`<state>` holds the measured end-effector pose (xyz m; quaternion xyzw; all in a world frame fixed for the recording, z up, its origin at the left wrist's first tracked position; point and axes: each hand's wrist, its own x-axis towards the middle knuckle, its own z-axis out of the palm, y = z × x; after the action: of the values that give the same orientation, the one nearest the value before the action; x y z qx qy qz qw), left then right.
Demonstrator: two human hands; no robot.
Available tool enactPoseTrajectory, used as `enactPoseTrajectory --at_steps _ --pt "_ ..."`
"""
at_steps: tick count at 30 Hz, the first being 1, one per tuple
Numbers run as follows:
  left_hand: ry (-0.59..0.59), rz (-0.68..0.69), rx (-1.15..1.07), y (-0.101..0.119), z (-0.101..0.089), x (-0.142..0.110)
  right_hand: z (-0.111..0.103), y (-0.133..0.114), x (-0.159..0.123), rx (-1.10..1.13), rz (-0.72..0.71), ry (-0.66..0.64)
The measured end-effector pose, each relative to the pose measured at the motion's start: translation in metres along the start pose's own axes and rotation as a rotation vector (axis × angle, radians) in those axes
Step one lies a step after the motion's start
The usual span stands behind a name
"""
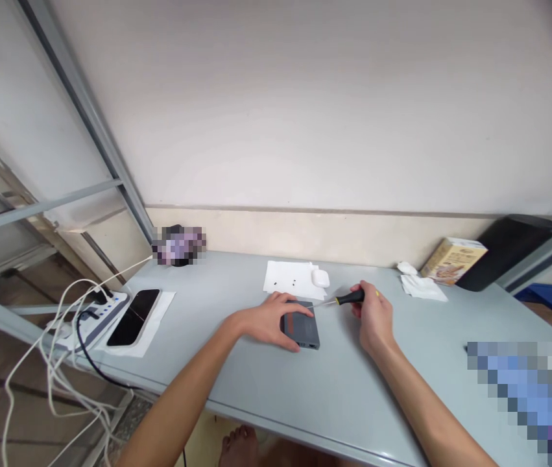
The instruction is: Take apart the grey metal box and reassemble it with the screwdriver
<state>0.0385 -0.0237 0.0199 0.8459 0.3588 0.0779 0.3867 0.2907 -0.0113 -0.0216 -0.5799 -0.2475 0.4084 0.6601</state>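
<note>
left hand (pixel 266 322) is clasping one grey box (pixel 307 332); right hand (pixel 377 319) is holding one screwdriver (pixel 350 297), its long axis lying crosswise, tip pointing to nine o'clock.

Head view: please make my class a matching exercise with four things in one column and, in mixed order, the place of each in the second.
Things
1. Screwdriver
2. Grey box
3. Phone
4. Carton

Places
A. Lying on a white sheet
B. Held in the right hand
C. Beside a large black object
D. Under the left hand

Pairs: 1-B, 2-D, 3-A, 4-C
</note>
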Motion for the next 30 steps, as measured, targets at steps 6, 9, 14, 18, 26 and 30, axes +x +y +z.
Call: enactPoseTrajectory --at_steps 6,9,14,18,26,30 --pt "0.003 0.006 0.013 0.001 0.0 0.001 0.001 -0.001 0.0 0.004 0.018 0.005" --pt "0.008 0.028 0.001 0.0 -0.001 0.001 0.001 -0.003 -0.001 0.012 0.03 0.007" --pt "-0.021 0.012 -0.065 -0.004 -0.005 -0.001 0.002 -0.006 -0.002 0.033 0.021 0.009" --pt "-0.021 0.02 -0.077 -0.007 -0.009 -0.004 0.002 -0.007 -0.003 0.04 0.018 0.006" --pt "0.002 0.062 -0.075 -0.008 -0.012 -0.003 0.002 -0.01 -0.004 0.05 0.028 0.014" --pt "0.005 0.067 -0.081 -0.007 -0.012 -0.002 0.002 -0.012 -0.005 0.05 0.039 0.02"
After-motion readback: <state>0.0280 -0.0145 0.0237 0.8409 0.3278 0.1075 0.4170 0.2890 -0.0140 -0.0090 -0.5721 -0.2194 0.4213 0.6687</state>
